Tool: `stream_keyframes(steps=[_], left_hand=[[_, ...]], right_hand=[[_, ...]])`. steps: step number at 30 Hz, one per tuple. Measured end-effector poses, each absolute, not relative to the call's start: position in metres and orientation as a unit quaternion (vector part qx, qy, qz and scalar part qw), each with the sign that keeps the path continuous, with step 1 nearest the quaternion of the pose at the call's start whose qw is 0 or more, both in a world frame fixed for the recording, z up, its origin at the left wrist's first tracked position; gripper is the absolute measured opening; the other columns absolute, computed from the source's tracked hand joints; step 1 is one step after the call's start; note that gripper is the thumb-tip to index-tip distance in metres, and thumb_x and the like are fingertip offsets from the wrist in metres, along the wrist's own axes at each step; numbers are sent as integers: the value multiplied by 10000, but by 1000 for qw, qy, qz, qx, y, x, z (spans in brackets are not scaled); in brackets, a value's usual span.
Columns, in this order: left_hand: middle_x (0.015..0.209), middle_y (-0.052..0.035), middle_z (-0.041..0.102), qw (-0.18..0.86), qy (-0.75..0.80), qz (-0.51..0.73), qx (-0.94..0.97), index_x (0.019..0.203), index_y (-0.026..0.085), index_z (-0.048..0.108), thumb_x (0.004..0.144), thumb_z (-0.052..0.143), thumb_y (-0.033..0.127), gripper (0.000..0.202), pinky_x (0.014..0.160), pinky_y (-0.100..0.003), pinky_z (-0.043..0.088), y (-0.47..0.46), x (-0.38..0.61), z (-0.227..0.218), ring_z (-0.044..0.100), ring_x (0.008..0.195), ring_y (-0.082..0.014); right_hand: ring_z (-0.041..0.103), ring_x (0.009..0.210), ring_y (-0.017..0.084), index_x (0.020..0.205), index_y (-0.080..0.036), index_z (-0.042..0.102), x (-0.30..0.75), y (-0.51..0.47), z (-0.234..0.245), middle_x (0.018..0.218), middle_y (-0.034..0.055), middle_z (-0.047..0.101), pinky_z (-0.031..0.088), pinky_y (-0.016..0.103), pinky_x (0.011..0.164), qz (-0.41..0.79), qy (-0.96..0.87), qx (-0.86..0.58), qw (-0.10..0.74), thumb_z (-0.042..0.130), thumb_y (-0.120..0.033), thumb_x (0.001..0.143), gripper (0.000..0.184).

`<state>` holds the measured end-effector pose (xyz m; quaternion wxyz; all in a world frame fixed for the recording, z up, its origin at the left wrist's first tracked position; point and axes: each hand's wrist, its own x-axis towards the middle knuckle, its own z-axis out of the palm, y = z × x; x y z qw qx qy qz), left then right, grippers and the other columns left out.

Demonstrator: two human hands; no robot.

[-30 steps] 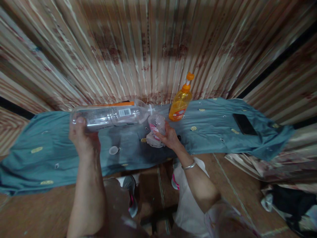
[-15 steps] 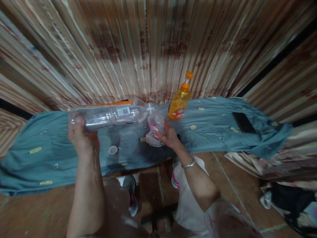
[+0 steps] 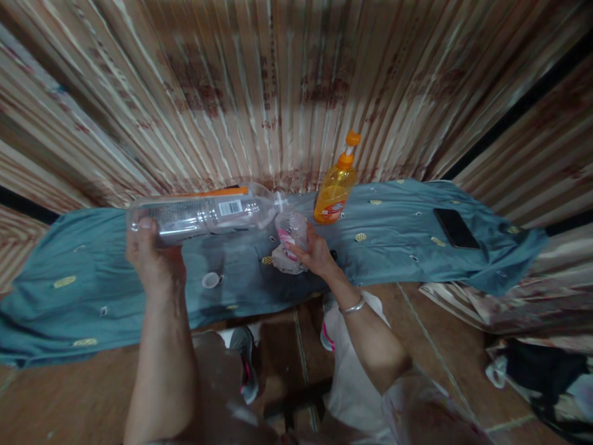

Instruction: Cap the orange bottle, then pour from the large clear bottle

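My left hand [image 3: 152,262] grips the base end of a large clear plastic bottle [image 3: 208,213], held lying sideways above the blue cloth [image 3: 398,241], its open neck pointing right. My right hand [image 3: 315,256] is closed on a small clear container with a pink label [image 3: 291,233], held upright just under the bottle's mouth. A crumpled white bit [image 3: 283,262] lies under the small container. A white cap [image 3: 210,280] rests on the cloth between my hands.
An orange pump bottle [image 3: 336,188] stands behind my right hand, near the striped wall. A black phone [image 3: 454,228] lies on the cloth at the right. Dark clothes [image 3: 542,377] lie on the tiled floor at the lower right.
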<state>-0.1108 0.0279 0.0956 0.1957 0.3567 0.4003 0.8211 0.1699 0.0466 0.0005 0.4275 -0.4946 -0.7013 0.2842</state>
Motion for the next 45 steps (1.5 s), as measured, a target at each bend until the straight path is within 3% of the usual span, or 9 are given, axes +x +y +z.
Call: stream_keyframes(steps=[8,14,23,28,39,45], left_hand=[[904,25,613,215,394,820,355,858,211,699,567,781,418,367,887,-312,518,25,-108,101,590,897,-145],[916,7,624,200,412,808,370,869,216,687,589,766,463,382,947,-367,522,25,-106,102,602,946,-180],[894,15,616,218,386,826,349,831,203,686,533,815,408,384,879,-323,516,25,-105,103,590,894,-160],[855,15,619,213,379,827,357,806,194,676,555,812,412,360,932,-348,517,25,-104,104,606,897,-164],[879,19,620,196,398,823,355,843,207,693,567,790,428,367,853,-307,530,24,-105,103,595,888,-151],[913,5,647,182,408,816,367,860,212,709,579,781,473,390,916,-352,533,24,-104,103,607,919,-171]], right_hand=[[748,1015,279,1374,-153,524,170,46,1,1149,118,768,592,392,872,271,-704,-505,419,729,-444,852,632],[750,1015,285,1377,-143,525,169,46,2,1137,132,767,589,390,867,269,-708,-514,402,728,-455,853,642],[743,1036,273,1368,-170,537,170,46,2,1168,117,764,589,380,879,268,-709,-504,415,727,-441,853,612],[752,988,277,1367,-139,529,170,47,3,1134,132,768,594,383,842,273,-709,-511,402,724,-467,849,643],[755,937,283,1366,-151,528,170,46,2,1063,115,784,580,375,800,280,-704,-516,400,722,-481,840,650],[756,949,285,1370,-158,523,171,47,1,1080,114,784,585,388,818,272,-705,-511,410,728,-480,838,654]])
